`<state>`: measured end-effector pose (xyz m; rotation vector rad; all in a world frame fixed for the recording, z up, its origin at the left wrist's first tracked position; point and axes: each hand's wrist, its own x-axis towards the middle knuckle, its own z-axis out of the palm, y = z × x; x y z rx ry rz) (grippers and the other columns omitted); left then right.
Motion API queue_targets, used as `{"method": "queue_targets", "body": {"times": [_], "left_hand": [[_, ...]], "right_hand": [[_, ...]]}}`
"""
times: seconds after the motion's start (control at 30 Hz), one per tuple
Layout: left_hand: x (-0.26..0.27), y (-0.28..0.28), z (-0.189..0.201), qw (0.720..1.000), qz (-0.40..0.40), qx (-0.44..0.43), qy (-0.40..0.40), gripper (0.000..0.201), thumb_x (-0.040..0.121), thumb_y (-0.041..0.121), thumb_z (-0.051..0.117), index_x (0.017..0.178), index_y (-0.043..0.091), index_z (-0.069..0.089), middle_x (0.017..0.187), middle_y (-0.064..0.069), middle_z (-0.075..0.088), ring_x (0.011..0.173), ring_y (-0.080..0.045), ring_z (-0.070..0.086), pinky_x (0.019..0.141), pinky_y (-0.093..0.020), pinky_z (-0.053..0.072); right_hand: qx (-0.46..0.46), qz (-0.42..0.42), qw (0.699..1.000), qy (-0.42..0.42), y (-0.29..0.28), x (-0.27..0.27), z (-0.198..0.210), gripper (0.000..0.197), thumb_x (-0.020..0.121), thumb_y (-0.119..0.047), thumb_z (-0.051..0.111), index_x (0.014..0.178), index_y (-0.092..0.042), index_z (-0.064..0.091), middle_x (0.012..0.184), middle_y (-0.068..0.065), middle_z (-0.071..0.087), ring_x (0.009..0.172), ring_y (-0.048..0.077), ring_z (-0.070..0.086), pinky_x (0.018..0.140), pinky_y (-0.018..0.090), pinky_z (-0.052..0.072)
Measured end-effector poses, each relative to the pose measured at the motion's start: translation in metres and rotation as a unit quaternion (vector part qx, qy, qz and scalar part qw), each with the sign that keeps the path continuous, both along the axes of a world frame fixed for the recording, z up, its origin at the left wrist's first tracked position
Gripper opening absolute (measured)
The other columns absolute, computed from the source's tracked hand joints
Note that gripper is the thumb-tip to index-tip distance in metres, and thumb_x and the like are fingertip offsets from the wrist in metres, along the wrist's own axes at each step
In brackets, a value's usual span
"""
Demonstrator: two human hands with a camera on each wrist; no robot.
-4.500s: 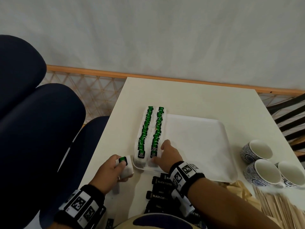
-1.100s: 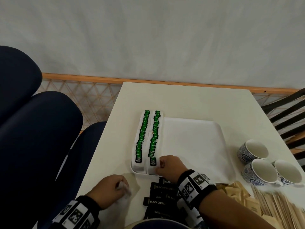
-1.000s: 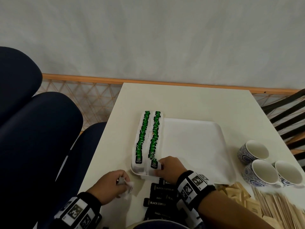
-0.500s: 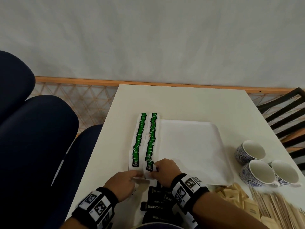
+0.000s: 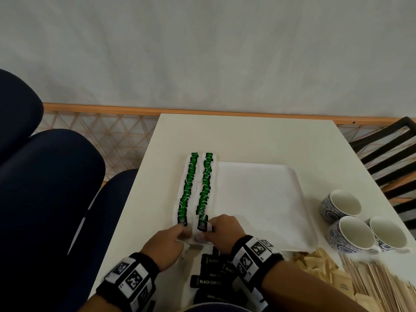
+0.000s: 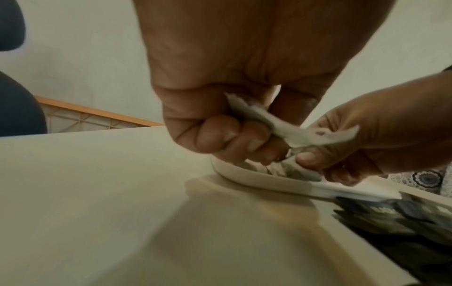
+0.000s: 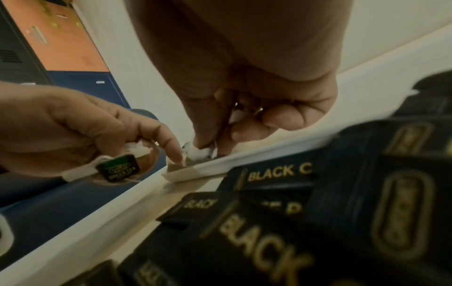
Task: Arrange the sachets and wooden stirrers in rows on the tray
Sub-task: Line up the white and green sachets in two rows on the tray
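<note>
Between the two hands, at the tray's (image 5: 258,199) near left corner, lies the closest green tea sachet (image 5: 202,222) of the second row. The right hand (image 5: 222,233) pinches its white edge with thumb and curled fingers. The left hand (image 5: 166,246) pinches a crumpled sachet of the same kind (image 7: 117,170) and presses one fingertip down at the tray's rim. Two rows of green sachets (image 5: 188,188) run away from the hands along the tray's left side. Under the right wrist sits a heap of black coffee sachets (image 5: 211,281), hard against the tray's near edge. Right of that hand lie tan sachets (image 5: 319,264) and wooden stirrers (image 5: 378,282), and three patterned cups (image 5: 351,230) stand on the worktop (image 5: 247,136)
</note>
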<state>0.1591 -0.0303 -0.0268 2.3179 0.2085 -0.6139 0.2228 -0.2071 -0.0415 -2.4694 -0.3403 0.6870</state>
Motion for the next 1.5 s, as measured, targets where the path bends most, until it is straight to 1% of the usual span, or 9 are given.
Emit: {"method": "queue_targets", "body": {"times": [0.13, 0.23, 0.4, 0.57, 0.7, 0.83, 1.0, 1.3, 1.5], "left_hand": [[0.0, 0.004, 0.002, 0.998, 0.04, -0.041, -0.024, 0.032, 0.084, 0.003, 0.051, 0.089, 0.033, 0.058, 0.102, 0.012, 0.062, 0.094, -0.007, 0.056, 0.077, -0.02, 0.045], [0.0, 0.01, 0.003, 0.991, 0.099, -0.079, -0.032, 0.026, 0.078, 0.001, 0.057, 0.088, 0.024, 0.063, 0.09, 0.0, 0.063, 0.077, -0.014, 0.057, 0.061, -0.022, 0.047], [0.001, 0.02, 0.005, 0.959, 0.202, -0.192, -0.058, 0.014, 0.078, -0.003, 0.067, 0.082, 0.01, 0.068, 0.079, -0.01, 0.068, 0.071, -0.023, 0.061, 0.061, -0.031, 0.051], [0.008, 0.015, 0.007, 0.904, 0.281, -0.314, -0.069, 0.01, 0.081, -0.002, 0.069, 0.078, 0.004, 0.062, 0.073, -0.011, 0.064, 0.067, -0.02, 0.056, 0.062, -0.026, 0.046], [0.012, 0.006, 0.011, 0.863, 0.32, -0.388, -0.051, 0.014, 0.085, -0.008, 0.059, 0.079, 0.004, 0.055, 0.069, -0.015, 0.062, 0.06, -0.02, 0.058, 0.06, -0.03, 0.051], [0.008, 0.005, 0.005, 0.908, 0.297, -0.287, -0.067, 0.013, 0.083, -0.006, 0.065, 0.079, 0.003, 0.056, 0.066, -0.009, 0.064, 0.056, -0.017, 0.061, 0.056, -0.03, 0.053], [0.004, 0.019, -0.013, 0.96, 0.258, -0.059, -0.095, 0.015, 0.085, 0.009, 0.06, 0.09, 0.023, 0.058, 0.081, -0.005, 0.064, 0.077, -0.024, 0.064, 0.077, -0.039, 0.054], [0.014, 0.015, -0.022, 0.97, 0.203, 0.043, -0.13, 0.008, 0.084, 0.017, 0.067, 0.083, 0.026, 0.066, 0.076, 0.01, 0.063, 0.077, -0.01, 0.06, 0.068, -0.017, 0.042], [0.024, 0.015, -0.024, 0.969, 0.199, 0.045, -0.137, 0.009, 0.085, 0.012, 0.066, 0.089, 0.017, 0.073, 0.077, 0.005, 0.065, 0.077, -0.014, 0.062, 0.073, -0.021, 0.045]], "right_hand": [[0.0, -0.011, 1.0, 0.015, 0.002, -0.003, -0.001, 0.033, 0.081, -0.047, 0.069, 0.078, -0.014, 0.064, 0.075, -0.003, 0.058, 0.075, 0.015, 0.056, 0.054, 0.019, 0.037], [-0.012, -0.025, 1.0, 0.005, 0.004, -0.005, -0.001, 0.03, 0.082, -0.043, 0.068, 0.074, -0.023, 0.047, 0.078, -0.006, 0.053, 0.08, 0.018, 0.054, 0.058, 0.022, 0.04], [0.055, -0.084, 0.994, -0.048, 0.0, -0.009, 0.01, 0.046, 0.078, -0.038, 0.073, 0.103, -0.026, 0.036, 0.099, -0.003, 0.051, 0.084, 0.015, 0.052, 0.067, 0.022, 0.038], [0.127, -0.046, 0.99, -0.042, 0.008, -0.004, 0.029, 0.038, 0.086, -0.054, 0.06, 0.102, -0.02, 0.06, 0.091, -0.006, 0.063, 0.081, 0.009, 0.057, 0.07, 0.022, 0.045], [0.121, 0.023, 0.992, -0.001, 0.018, -0.003, 0.034, 0.033, 0.087, -0.045, 0.063, 0.083, -0.012, 0.066, 0.074, -0.002, 0.056, 0.064, 0.007, 0.046, 0.06, 0.022, 0.037], [0.05, 0.034, 0.998, -0.026, 0.026, 0.0, 0.026, 0.024, 0.087, -0.032, 0.06, 0.068, -0.018, 0.059, 0.069, -0.004, 0.052, 0.069, 0.013, 0.049, 0.06, 0.024, 0.034], [-0.043, 0.06, 0.996, -0.055, 0.033, 0.001, 0.01, 0.029, 0.081, -0.037, 0.047, 0.067, -0.015, 0.059, 0.071, 0.003, 0.054, 0.079, 0.027, 0.052, 0.066, 0.029, 0.044], [-0.106, 0.08, 0.987, -0.094, 0.037, -0.007, 0.018, 0.026, 0.088, -0.036, 0.046, 0.091, -0.019, 0.065, 0.09, 0.004, 0.041, 0.091, 0.023, 0.038, 0.076, 0.033, 0.037], [-0.132, 0.106, 0.978, -0.123, 0.04, -0.007, 0.017, 0.03, 0.092, -0.042, 0.047, 0.102, -0.023, 0.067, 0.104, 0.008, 0.049, 0.102, 0.028, 0.041, 0.085, 0.038, 0.039]]}}
